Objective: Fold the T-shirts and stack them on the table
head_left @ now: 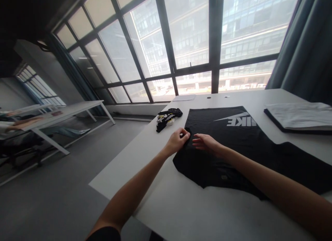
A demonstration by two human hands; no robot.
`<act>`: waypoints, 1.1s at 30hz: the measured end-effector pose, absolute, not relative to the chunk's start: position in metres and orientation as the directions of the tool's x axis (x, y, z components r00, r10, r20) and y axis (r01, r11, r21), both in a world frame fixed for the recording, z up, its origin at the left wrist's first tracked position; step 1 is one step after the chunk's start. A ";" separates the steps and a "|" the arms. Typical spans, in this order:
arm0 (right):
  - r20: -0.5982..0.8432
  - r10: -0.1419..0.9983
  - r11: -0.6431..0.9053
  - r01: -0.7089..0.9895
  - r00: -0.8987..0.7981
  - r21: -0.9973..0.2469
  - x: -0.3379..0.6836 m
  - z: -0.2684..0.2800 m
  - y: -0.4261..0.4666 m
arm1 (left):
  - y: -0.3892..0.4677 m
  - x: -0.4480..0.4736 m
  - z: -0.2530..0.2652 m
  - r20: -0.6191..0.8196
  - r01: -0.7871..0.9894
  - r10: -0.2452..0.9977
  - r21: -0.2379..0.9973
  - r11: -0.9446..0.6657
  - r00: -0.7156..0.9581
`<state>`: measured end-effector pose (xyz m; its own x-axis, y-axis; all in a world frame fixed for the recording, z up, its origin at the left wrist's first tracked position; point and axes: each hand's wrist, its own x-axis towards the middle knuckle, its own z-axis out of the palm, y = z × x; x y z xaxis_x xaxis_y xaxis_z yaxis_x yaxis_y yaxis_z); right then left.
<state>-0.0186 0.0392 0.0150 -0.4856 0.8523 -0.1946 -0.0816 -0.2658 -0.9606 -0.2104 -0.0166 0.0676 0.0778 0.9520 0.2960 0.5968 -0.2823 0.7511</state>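
A black T-shirt (249,147) with white lettering lies spread across the white table (160,196). My left hand (178,140) pinches a bunched bit of the shirt at its left edge, fingers closed on the cloth. Just to the right, my right hand (206,143) hovers over or rests lightly on the shirt, its fingers stretched out and holding nothing; whether it touches the cloth I cannot tell. Beyond my left hand sits a crumpled black cloth (168,118) with white and yellow print.
Folded grey and black garments (298,116) lie stacked at the table's right side. A pale sheet (184,98) is near the far edge, by the windows. Across the floor at left stands another white table (70,113), with a person's arm (27,122) resting on it.
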 end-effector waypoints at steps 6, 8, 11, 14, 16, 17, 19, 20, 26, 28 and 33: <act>-0.147 0.893 -0.181 -0.041 -0.425 -0.983 -0.018 -0.001 0.042 | -0.019 -0.223 0.037 0.290 0.667 0.953 0.693 -0.274 0.090; -0.100 0.907 -0.109 0.003 -0.409 -0.994 -0.019 -0.004 0.042 | -0.010 -0.242 0.030 0.389 0.773 0.919 0.565 -0.288 0.059; -0.065 0.918 -0.042 0.067 -0.391 -0.997 -0.020 -0.006 0.040 | 0.005 -0.260 0.018 0.437 0.834 0.886 0.425 -0.353 0.153; -0.005 0.924 0.037 0.103 -0.383 -0.994 -0.020 -0.009 0.042 | 0.019 -0.263 0.005 0.378 0.861 0.892 0.334 -0.382 0.249; 0.053 0.921 0.108 0.121 -0.386 -0.987 -0.020 -0.012 0.046 | 0.023 -0.260 -0.003 0.275 0.904 0.928 0.277 -0.326 0.251; 0.079 0.920 0.141 0.135 -0.384 -0.981 -0.020 -0.014 0.048 | 0.024 -0.260 -0.005 0.222 0.924 0.946 0.251 -0.288 0.235; 0.123 0.919 0.197 0.167 -0.374 -0.966 -0.021 -0.018 0.052 | 0.023 -0.260 -0.007 0.158 0.948 0.966 0.215 -0.236 0.204; 0.149 0.918 0.228 0.182 -0.366 -0.956 -0.021 -0.020 0.053 | 0.022 -0.261 -0.006 0.159 0.951 0.967 0.210 -0.229 0.198; 0.464 0.746 0.644 0.338 -0.477 -0.687 -0.018 -0.028 0.041 | 0.002 -0.257 0.012 0.288 0.885 0.893 0.215 -0.413 0.347; 0.436 0.683 0.715 0.412 -0.586 -0.566 -0.017 -0.031 0.035 | -0.010 -0.250 0.011 0.222 0.850 0.873 0.218 -0.479 0.435; 0.260 0.658 0.740 0.545 -0.707 -0.393 -0.017 -0.033 0.028 | -0.031 -0.244 -0.006 -0.023 0.827 0.856 0.270 -0.492 0.517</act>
<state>-0.0172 0.0280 -0.0328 -0.7067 0.6582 0.2596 0.5452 0.7404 -0.3931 -0.2438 -0.0308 -0.0057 0.5169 0.8557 -0.0234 0.8275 -0.4924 0.2698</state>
